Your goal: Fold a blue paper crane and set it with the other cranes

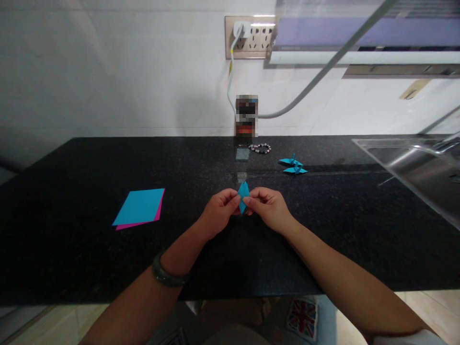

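A small folded piece of blue paper (243, 192) is held upright above the black countertop (72, 258), pinched from both sides. My left hand (220, 211) grips its left edge with thumb and fingers closed. My right hand (266, 207) pinches its right edge the same way. A dark band sits on my left wrist. A finished blue paper crane (293, 165) stands on the counter behind and to the right of my hands.
Flat sheets of blue and pink paper (141, 207) lie stacked at the left. A bead bracelet (260, 148) and a small blurred object (246, 117) rest by the wall. A steel sink (413, 165) is at the right. A cable runs from the wall socket (248, 37).
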A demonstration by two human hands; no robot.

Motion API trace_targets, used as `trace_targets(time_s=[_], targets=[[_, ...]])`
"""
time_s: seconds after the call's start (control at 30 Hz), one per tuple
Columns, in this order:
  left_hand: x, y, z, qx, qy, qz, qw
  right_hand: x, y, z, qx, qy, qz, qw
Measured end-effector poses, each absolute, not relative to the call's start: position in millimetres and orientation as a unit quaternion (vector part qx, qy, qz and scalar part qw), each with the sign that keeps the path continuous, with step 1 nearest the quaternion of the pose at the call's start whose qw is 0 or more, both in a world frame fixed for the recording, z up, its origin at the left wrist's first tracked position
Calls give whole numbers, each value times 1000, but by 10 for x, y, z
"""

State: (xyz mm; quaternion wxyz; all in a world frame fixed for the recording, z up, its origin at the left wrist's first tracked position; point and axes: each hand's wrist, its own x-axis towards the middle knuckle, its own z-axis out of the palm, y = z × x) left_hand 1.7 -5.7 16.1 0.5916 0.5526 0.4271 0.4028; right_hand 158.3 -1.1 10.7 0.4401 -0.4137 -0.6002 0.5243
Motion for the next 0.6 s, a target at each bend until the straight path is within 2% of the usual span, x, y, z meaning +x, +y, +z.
trace_targets(time_s=[0.17,0.3,0.37,0.43,0.6], targets=[[21,-70,129,458,353,372,726,1605,9,96,-377,-615,513,465],[24,-91,111,406,304,346,790,1576,-6,82,-312,-569,625,433],[28,-96,107,404,308,337,793,1570,-13,78,-285,-571,648,416],[30,-91,103,420,327,332,778,1579,-9,77,-289,-578,627,436],[17,-44,91,481,401,416,660,1629,39,69,-358,-614,528,465]])
